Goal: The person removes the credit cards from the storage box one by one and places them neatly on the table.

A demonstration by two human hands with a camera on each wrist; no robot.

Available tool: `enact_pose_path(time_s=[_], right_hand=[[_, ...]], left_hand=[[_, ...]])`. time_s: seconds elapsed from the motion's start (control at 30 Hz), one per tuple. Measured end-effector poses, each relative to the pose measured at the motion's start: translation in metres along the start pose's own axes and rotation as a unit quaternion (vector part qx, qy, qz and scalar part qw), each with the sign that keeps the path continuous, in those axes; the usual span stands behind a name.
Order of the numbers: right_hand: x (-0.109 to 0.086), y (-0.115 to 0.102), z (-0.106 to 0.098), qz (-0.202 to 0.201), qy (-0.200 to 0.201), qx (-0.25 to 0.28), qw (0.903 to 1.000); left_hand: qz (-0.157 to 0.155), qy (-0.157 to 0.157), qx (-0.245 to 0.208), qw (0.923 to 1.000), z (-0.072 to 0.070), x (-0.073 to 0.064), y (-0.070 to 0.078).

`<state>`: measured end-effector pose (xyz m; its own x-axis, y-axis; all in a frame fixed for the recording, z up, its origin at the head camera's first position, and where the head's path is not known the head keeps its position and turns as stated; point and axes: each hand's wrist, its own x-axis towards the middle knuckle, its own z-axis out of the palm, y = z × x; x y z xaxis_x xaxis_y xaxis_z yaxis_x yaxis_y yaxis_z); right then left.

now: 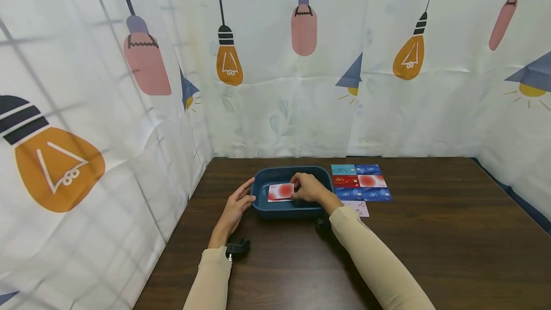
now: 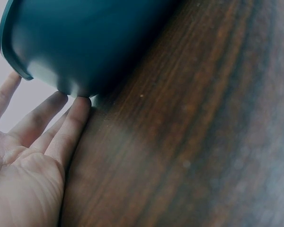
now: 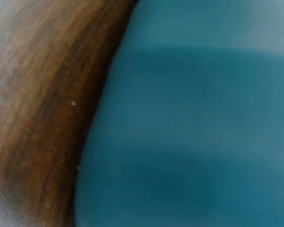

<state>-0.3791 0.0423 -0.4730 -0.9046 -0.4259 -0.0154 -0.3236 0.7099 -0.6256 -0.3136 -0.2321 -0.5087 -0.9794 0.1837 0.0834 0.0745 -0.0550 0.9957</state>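
Note:
A white card with a red circle [image 1: 285, 189] is pinched at its right edge by my right hand [image 1: 311, 189], which reaches into the dark teal plastic bin [image 1: 284, 214]. The edge of another card shows just under it in the head view. My left hand [image 1: 232, 210] rests against the bin's left end, its fingers nearly straight, with fingertips on the outer wall [image 2: 85, 42] in the left wrist view. Only the bin's wall [image 3: 194, 118] and the table appear in the right wrist view; the right hand is out of that picture.
To the bin's right, several cards lie in rows on the brown wooden table [image 1: 435, 233]: teal [image 1: 342, 170], blue [image 1: 368, 170], red [image 1: 345, 182], and white with a red circle [image 1: 372, 181]. A pink card [image 1: 357, 208] lies nearest me. A patterned white curtain [image 1: 275, 123] hangs behind.

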Motion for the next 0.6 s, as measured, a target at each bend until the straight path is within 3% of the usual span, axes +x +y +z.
enact_pose_path(time_s=[0.3,0.6], right_hand=[[-0.0017,-0.0011,-0.0016,0.009,0.014,0.066,0.9976],[-0.0029,-0.0017,-0.0029,-0.009,0.033,0.097,0.9947]], left_hand=[[-0.001,0.007,-0.001,1.0,0.0,0.0005,0.0003],[0.003,0.004,0.004,1.0,0.0001,0.0002,-0.0002]])
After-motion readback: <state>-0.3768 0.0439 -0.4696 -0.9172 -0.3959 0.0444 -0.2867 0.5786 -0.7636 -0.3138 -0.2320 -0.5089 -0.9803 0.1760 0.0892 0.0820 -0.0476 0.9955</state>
